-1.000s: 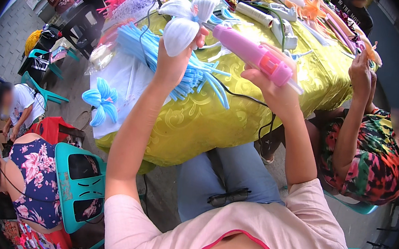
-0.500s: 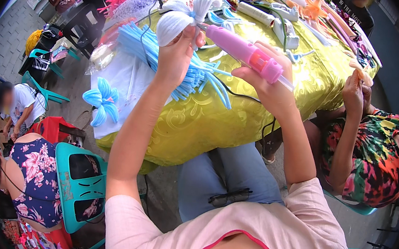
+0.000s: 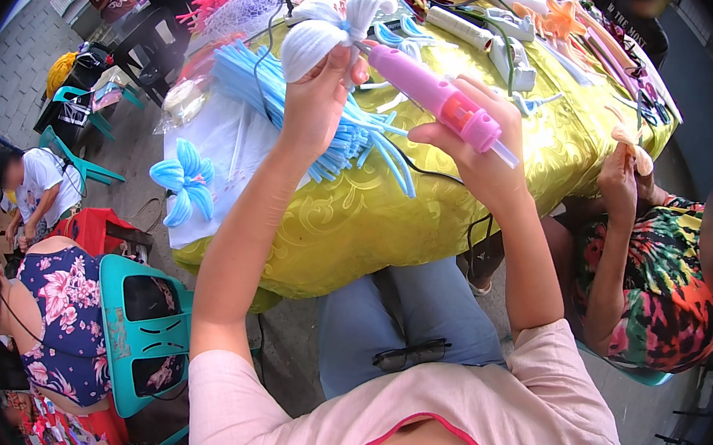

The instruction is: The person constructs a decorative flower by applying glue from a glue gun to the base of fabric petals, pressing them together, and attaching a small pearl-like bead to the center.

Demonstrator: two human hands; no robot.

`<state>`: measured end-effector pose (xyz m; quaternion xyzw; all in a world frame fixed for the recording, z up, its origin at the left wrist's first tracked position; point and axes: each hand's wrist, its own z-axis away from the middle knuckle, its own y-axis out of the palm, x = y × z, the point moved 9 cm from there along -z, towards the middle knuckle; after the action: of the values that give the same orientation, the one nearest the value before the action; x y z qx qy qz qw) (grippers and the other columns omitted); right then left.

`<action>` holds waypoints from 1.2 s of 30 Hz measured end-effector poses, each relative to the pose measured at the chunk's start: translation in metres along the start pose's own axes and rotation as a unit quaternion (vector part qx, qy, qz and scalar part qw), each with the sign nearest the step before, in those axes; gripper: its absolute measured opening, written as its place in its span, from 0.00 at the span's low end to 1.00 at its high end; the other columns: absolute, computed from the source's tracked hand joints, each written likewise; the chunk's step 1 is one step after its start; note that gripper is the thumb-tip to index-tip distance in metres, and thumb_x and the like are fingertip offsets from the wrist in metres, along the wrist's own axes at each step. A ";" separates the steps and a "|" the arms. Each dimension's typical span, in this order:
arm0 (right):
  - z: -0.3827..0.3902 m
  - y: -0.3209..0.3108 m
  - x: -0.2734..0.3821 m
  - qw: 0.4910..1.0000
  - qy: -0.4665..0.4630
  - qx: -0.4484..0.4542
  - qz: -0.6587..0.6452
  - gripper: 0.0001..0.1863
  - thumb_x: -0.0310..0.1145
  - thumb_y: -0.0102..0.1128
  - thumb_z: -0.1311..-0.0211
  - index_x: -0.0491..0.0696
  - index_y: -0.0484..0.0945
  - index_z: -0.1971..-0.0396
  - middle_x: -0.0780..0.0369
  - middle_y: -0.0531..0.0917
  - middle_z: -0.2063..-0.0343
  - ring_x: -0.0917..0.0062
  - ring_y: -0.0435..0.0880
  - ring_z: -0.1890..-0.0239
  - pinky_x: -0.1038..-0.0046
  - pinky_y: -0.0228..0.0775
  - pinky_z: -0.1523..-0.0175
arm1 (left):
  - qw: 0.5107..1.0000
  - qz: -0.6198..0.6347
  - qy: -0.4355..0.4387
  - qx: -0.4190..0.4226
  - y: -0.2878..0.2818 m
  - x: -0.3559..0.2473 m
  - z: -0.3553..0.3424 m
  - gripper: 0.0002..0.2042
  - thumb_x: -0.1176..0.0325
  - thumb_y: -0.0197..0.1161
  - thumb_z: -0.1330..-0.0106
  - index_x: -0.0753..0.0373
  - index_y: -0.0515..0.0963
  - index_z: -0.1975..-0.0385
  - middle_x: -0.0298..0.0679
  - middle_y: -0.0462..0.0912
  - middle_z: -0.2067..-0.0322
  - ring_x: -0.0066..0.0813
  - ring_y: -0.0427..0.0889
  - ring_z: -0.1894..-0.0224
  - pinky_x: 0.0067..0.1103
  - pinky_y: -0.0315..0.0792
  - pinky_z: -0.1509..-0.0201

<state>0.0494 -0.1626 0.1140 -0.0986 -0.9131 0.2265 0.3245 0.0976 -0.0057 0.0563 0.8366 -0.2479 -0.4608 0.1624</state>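
My left hand [image 3: 318, 97] pinches a white fuzzy pipe-cleaner flower [image 3: 307, 50] from below, above the table's far left part. In my right hand [image 3: 493, 146] is a pink hot glue gun [image 3: 411, 79], its nozzle at the flower's underside next to my left fingertips. A clear glue stick [image 3: 505, 155] pokes out of the gun's rear end. Whether the nozzle touches the flower I cannot tell. Beneath my left wrist lies a bundle of light blue pipe cleaners [image 3: 343, 147]. A finished-looking blue flower [image 3: 182, 182] rests on white sheeting at the table's left edge.
A yellow patterned cloth [image 3: 355, 231] covers the table. Black cords, a white power strip [image 3: 512, 61], a white roll [image 3: 458, 26] and an orange flower [image 3: 562, 18] crowd the back. At right, a co-worker's hands [image 3: 622, 177] hold a peach-coloured piece. Green chairs [image 3: 129, 338] stand around.
My hands have barely moved; the glue gun has dipped slightly at its rear while its nozzle stays by the white flower. The co-worker's hands at right have shifted a little left and down.
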 end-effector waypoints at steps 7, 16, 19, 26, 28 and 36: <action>-0.001 -0.001 0.004 1.000 -0.011 -0.002 0.005 0.20 0.44 0.70 0.67 0.45 0.73 0.82 0.63 0.71 0.86 0.72 0.69 0.84 0.74 0.60 0.77 | 1.000 0.004 0.001 -0.001 -0.001 -0.001 0.001 0.09 0.67 0.48 0.37 0.64 0.73 0.71 0.32 0.70 0.77 0.19 0.66 0.74 0.20 0.63 0.62; 0.000 -0.001 -0.001 1.000 -0.006 -0.014 -0.005 0.20 0.44 0.70 0.68 0.45 0.73 0.82 0.63 0.71 0.87 0.72 0.68 0.86 0.75 0.59 0.78 | 1.000 -0.014 -0.015 -0.013 -0.003 0.001 0.001 0.10 0.66 0.48 0.37 0.64 0.73 0.72 0.31 0.68 0.79 0.20 0.66 0.73 0.21 0.63 0.61; 0.001 -0.001 0.000 1.000 -0.012 -0.018 0.012 0.20 0.45 0.70 0.68 0.45 0.73 0.82 0.62 0.70 0.87 0.71 0.68 0.86 0.74 0.59 0.79 | 1.000 0.021 -0.009 0.000 -0.007 0.004 0.000 0.11 0.65 0.51 0.39 0.67 0.73 0.69 0.32 0.71 0.77 0.20 0.67 0.73 0.18 0.63 0.64; 0.001 -0.003 0.000 1.000 -0.009 -0.022 0.014 0.21 0.46 0.69 0.68 0.45 0.72 0.83 0.62 0.70 0.87 0.70 0.69 0.86 0.73 0.59 0.79 | 1.000 0.019 -0.014 -0.002 -0.006 0.006 0.001 0.11 0.65 0.51 0.39 0.68 0.73 0.67 0.33 0.72 0.76 0.20 0.67 0.73 0.18 0.63 0.64; 0.000 -0.004 0.001 0.999 -0.012 -0.022 0.021 0.21 0.46 0.69 0.68 0.45 0.72 0.83 0.62 0.70 0.87 0.70 0.69 0.86 0.73 0.59 0.79 | 1.000 0.022 -0.019 -0.008 -0.006 0.006 0.001 0.11 0.65 0.51 0.39 0.69 0.73 0.66 0.33 0.72 0.76 0.20 0.67 0.73 0.18 0.63 0.64; -0.002 -0.007 0.001 0.999 -0.015 -0.037 0.018 0.21 0.46 0.70 0.70 0.45 0.72 0.83 0.62 0.70 0.87 0.71 0.69 0.86 0.73 0.59 0.79 | 0.999 -0.027 -0.028 -0.004 -0.002 0.004 0.001 0.12 0.63 0.45 0.36 0.63 0.71 0.75 0.32 0.66 0.80 0.21 0.64 0.73 0.21 0.62 0.60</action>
<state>0.0495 -0.1673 0.1190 -0.1239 -0.9236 0.1997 0.3028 0.0988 -0.0069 0.0518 0.8292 -0.2276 -0.4890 0.1467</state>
